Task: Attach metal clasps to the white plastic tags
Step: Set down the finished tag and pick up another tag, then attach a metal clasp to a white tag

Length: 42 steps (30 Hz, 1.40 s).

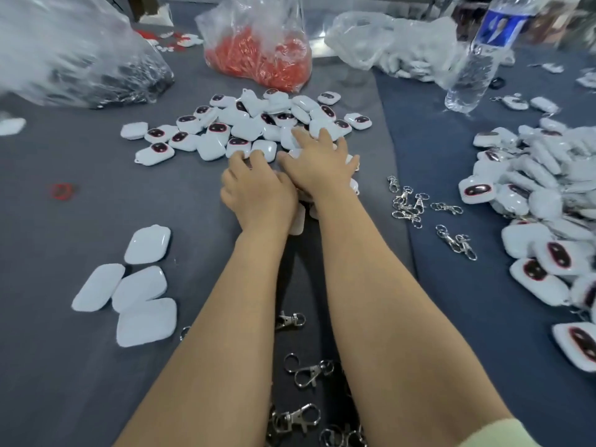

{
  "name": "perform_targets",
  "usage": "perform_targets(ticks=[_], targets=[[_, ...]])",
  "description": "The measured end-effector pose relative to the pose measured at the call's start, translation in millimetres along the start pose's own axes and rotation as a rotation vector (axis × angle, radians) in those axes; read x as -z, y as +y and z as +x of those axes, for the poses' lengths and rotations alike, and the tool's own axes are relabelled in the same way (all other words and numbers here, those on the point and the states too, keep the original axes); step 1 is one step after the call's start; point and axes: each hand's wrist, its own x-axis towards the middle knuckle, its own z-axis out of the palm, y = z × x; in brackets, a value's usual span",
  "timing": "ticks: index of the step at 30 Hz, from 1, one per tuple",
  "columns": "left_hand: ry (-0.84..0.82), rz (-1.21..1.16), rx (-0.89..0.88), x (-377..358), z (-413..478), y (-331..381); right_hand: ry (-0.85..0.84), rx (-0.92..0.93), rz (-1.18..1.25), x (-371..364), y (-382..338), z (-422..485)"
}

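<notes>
A heap of white plastic tags [248,124], many with a dark red-rimmed face, lies mid-table on the grey cloth. Both my arms stretch out to its near edge. My left hand [258,191] lies palm down with its fingers resting on tags. My right hand [319,166] lies beside it, fingers spread flat over more tags. Some tags are hidden under both palms. Loose metal clasps [309,372] lie between my forearms near the front edge, and more metal clasps [409,204] sit to the right of my right hand.
Three face-down tags [138,285] lie at left. A big pile of tags [545,195] fills the right side. At the back stand a bag of red pieces [258,56], a bag of dark parts [106,72], a clear bag [396,46] and a tilted water bottle [477,59].
</notes>
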Motion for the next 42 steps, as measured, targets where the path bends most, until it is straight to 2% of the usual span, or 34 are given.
perform_targets(ticks=[5, 12, 15, 18, 21, 24, 27, 30, 32, 34, 36, 38, 40, 42], targets=[[-0.117, 0.146, -0.070, -9, 7, -1, 0.057, 0.039, -0.022, 0, 5, -7], [-0.180, 0.015, -0.115, 4, -17, 2, 0.035, -0.007, 0.073, 14, 9, -41], [-0.240, -0.121, -0.134, 15, -33, 3, -0.025, -0.007, 0.104, 25, 14, -62], [-0.335, -0.299, -0.076, 29, -50, 3, -0.128, 0.011, 0.191, 44, 19, -87], [-0.378, -0.440, -0.008, 42, -64, -1, -0.112, 0.034, 0.233, 62, 31, -113], [-0.375, -0.534, 0.025, 51, -79, -2, -0.098, 0.063, 0.149, 68, 48, -138], [-0.244, -0.504, -0.040, 58, -94, 1, 0.023, 0.032, 0.119, 60, 57, -159], [-0.091, -0.591, -0.109, 70, -111, 7, 0.215, -0.039, 0.273, 52, 60, -173], [-0.129, -0.734, -0.074, 76, -122, 10, 0.324, -0.057, 0.488, 54, 59, -180], [-0.258, -0.895, 0.053, 81, -132, 14, 0.418, 0.008, 0.674, 62, 55, -190], [-0.424, -1.050, 0.199, 83, -138, 16, 0.368, 0.141, 0.738, 68, 49, -200], [-0.527, -1.135, 0.261, 81, -143, 12, 0.200, 0.234, 0.697, 68, 45, -209], [-0.528, -1.156, 0.251, 78, -146, 7, 0.068, 0.245, 0.759, 72, 46, -214], [-0.443, -1.187, 0.262, 77, -144, 2, 0.040, 0.188, 0.805, 83, 47, -217]])
